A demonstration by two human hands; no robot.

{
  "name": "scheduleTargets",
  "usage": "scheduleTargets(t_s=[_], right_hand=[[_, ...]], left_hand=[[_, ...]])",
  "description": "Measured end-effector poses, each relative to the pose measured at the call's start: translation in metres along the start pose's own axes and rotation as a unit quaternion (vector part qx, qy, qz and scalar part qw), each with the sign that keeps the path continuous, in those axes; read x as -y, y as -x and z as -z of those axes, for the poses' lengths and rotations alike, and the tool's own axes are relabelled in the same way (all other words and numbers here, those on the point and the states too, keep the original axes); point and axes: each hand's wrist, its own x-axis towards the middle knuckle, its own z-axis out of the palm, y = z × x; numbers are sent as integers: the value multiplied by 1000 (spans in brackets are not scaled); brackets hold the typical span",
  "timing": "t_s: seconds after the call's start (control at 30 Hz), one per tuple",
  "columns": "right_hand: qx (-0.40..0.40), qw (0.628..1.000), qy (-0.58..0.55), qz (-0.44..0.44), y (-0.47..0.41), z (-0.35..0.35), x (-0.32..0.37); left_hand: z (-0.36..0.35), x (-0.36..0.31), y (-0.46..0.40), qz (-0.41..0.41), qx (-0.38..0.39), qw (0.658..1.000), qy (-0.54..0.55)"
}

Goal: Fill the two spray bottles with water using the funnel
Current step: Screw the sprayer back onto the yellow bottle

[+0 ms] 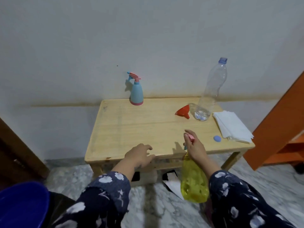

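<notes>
My right hand point(194, 145) grips the pink spray head of a yellow spray bottle point(193, 181), which hangs just in front of the table's near edge. My left hand point(139, 155) hovers over that near edge with fingers spread and nothing in it. A blue spray bottle point(136, 91) with a pink trigger stands at the back of the wooden table point(123, 129). A red funnel point(183, 111) lies on its side at the right. Beside it stands a clear, uncapped water bottle point(209, 91), almost drained. Its blue cap point(217, 138) lies near the front right.
A stack of white tissues point(232, 126) lies at the table's right end. An orange piece of furniture point(279, 129) stands to the right and dark wood to the left. A blue tub point(21, 204) is at bottom left. A bag point(171, 180) lies on the marble floor under the table.
</notes>
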Motion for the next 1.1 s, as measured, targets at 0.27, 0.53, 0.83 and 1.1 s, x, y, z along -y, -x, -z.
scheduleTargets(t_s=[0.27,0.53,0.83,1.1], right_hand=[[-27,1000,15,-1,11,7,-13],[56,998,15,28,21,-30,6],[136,985,36,95,39,-77,31],[140,980,-94,105,42,-82,68]], left_hand=[[12,17,-7,44,-16,999,-4],[15,23,2,55,-35,998,-2],[18,46,19,86,-45,995,19],[24,47,38,44,-58,989,129]])
